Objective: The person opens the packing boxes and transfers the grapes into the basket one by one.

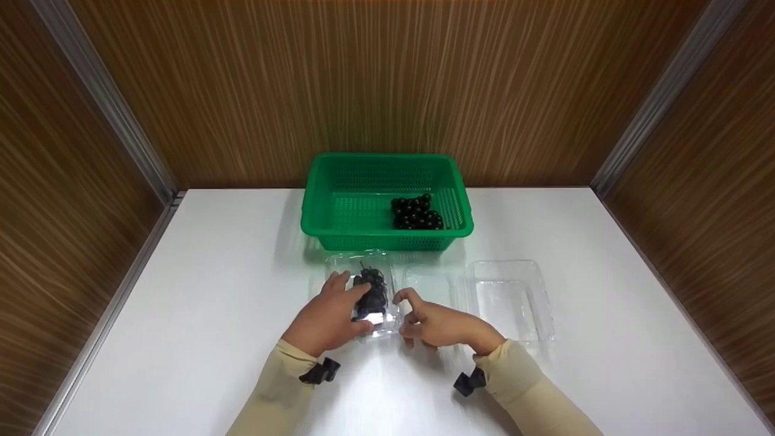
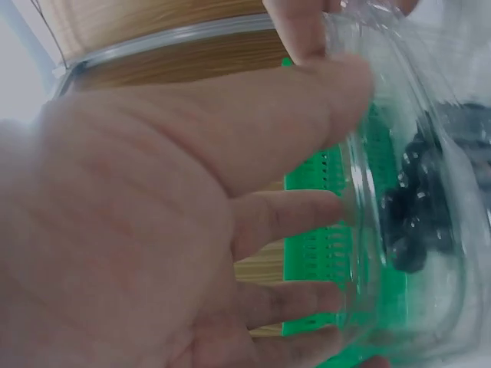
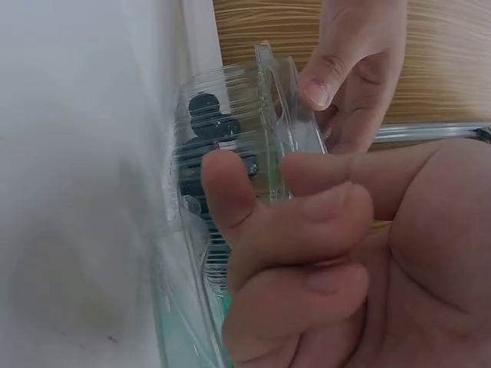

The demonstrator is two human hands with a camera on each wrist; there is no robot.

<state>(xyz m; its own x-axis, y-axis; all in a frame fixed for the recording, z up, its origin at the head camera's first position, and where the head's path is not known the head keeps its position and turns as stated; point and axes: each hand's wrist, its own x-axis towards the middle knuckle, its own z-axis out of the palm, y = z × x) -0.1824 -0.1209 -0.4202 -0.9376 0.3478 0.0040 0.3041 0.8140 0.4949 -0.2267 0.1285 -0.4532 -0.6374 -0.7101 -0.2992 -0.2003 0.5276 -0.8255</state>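
A clear plastic container [image 1: 387, 270] lies in front of the green basket, with a bunch of dark grapes [image 1: 374, 290] inside. Ribbed clear plastic covers the grapes [image 3: 203, 146] in the right wrist view. My left hand [image 1: 330, 315] holds the container's left side, its thumb on the rim and its fingers along the wall [image 2: 360, 230]. At the opposite edge is my right hand [image 1: 439, 324]. Its thumb and index finger pinch the container's rim there, while the other fingers are curled.
Behind the container stands a green perforated basket [image 1: 387, 235], holding another bunch of dark grapes [image 1: 415, 213] on its right side. To the right lies another clear plastic container [image 1: 505, 303], open. Wood-grain panels [image 1: 387, 91] enclose the white table [image 1: 200, 290].
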